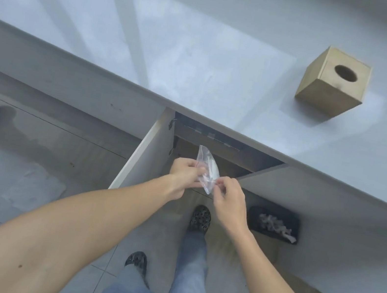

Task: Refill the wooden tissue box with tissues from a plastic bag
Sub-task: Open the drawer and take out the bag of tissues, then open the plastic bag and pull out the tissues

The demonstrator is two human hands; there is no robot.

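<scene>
Below the counter edge, both hands' fingers (pixel 194 169) pinch narrowly on the plastic bag (pixel 207 170).

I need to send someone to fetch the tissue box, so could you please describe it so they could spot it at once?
Look at the wide grey counter that fills the top of the view. Toward its right side, near the front edge and above the open cupboard door, stands the tissue box. It is a small wooden cube with one round hole in its top, and nothing else stands on the counter.
</scene>
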